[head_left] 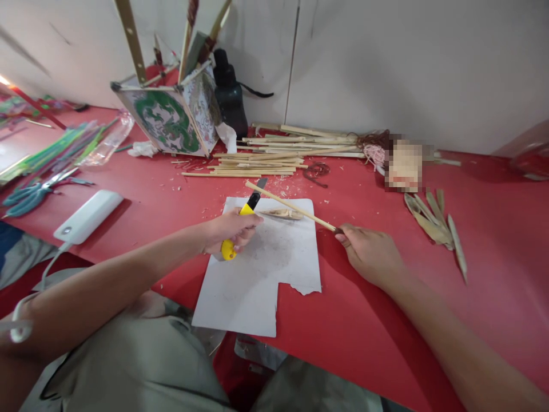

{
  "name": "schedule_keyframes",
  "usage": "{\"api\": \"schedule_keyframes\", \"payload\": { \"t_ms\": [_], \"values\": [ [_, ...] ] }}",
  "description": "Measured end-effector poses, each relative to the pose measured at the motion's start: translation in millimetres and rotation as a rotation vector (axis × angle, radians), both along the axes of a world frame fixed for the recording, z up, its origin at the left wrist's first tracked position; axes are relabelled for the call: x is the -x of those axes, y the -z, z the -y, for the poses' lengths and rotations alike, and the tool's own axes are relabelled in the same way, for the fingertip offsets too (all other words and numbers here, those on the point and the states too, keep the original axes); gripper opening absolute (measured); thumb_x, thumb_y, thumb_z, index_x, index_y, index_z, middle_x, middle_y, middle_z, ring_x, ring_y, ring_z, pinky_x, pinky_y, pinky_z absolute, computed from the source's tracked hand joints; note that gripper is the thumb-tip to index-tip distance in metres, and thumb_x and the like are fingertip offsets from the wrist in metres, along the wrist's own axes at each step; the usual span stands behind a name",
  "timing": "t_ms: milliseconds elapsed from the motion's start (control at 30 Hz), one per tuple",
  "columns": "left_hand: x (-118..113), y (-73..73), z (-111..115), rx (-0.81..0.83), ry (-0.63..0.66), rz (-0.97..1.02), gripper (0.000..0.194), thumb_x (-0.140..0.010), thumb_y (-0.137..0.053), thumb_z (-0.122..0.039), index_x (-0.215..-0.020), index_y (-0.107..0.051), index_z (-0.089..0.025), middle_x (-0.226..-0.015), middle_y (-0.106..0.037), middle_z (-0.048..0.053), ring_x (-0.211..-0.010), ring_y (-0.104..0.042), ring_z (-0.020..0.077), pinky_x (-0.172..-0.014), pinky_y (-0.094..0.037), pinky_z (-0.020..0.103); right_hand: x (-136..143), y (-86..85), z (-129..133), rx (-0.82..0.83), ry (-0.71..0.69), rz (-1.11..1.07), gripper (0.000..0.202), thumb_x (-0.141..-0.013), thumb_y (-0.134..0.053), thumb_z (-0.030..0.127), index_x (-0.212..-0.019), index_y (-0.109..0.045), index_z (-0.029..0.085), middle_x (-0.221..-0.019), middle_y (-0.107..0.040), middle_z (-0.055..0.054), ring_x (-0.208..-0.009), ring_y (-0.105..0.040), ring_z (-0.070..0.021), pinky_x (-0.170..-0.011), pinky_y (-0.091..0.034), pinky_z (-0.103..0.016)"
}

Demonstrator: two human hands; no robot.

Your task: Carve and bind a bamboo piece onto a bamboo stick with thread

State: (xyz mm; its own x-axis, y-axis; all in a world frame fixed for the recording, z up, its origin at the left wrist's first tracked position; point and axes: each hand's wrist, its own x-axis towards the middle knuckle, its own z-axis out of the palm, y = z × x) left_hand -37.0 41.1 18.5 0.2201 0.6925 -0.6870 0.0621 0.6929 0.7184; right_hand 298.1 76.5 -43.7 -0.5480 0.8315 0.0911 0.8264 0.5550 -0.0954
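My left hand is closed round the yellow handle of a utility knife, its blade pointing up and away from me. In my right hand is one end of a thin pale bamboo stick, which slants up to the left. The stick's far end lies close to the knife blade; whether they touch I cannot tell. Below both hands a torn white sheet of paper rests on the red table. A pale, hollow-looking curved piece sits on the sheet's upper part.
Several bamboo sticks lie behind the sheet among shavings. A dragon-patterned box holding strips stands beside a black bottle. Scissors and a white power bank with a cable are at left, dry husk pieces at right.
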Motion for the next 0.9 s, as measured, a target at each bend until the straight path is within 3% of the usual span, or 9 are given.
{"api": "schedule_keyframes", "payload": {
  "t_ms": [433,800,900],
  "values": [
    [5.6,-2.7,1.7,-0.018,0.027,0.059,0.051,-0.086,-0.074,-0.038,-0.065,-0.03,-0.022,-0.052,-0.025,-0.01,-0.041,-0.02,0.0027,-0.039,-0.03,0.019,3.4,-4.9,-1.2,0.05,0.026,0.017,0.037,-0.107,-0.031,0.04,-0.095,-0.059,0.02,-0.077,-0.074,-0.008,-0.066,-0.066,-0.0239,-0.056,-0.025,-0.03],
    [-25.1,-21.6,19.1,-0.196,-0.215,0.135,0.044,-0.093,-0.067,-0.036,-0.071,-0.032,-0.022,-0.054,-0.025,-0.011,-0.042,-0.019,0.0036,-0.04,-0.029,0.019,13.1,-9.2,9.3,0.029,0.035,-0.136,0.035,-0.106,-0.03,0.04,-0.096,-0.058,0.021,-0.078,-0.075,-0.009,-0.065,-0.068,-0.0248,-0.056,-0.031,-0.031],
    [-28.4,-29.2,23.4,-0.211,-0.219,0.14,0.045,-0.093,-0.066,-0.037,-0.07,-0.031,-0.022,-0.054,-0.024,-0.01,-0.043,-0.019,0.0038,-0.04,-0.028,0.02,12.6,-9.8,13.3,0.027,0.043,-0.153,0.037,-0.106,-0.03,0.041,-0.093,-0.058,0.021,-0.071,-0.071,-0.008,-0.06,-0.066,-0.0244,-0.054,-0.031,-0.031]
  ]
}}
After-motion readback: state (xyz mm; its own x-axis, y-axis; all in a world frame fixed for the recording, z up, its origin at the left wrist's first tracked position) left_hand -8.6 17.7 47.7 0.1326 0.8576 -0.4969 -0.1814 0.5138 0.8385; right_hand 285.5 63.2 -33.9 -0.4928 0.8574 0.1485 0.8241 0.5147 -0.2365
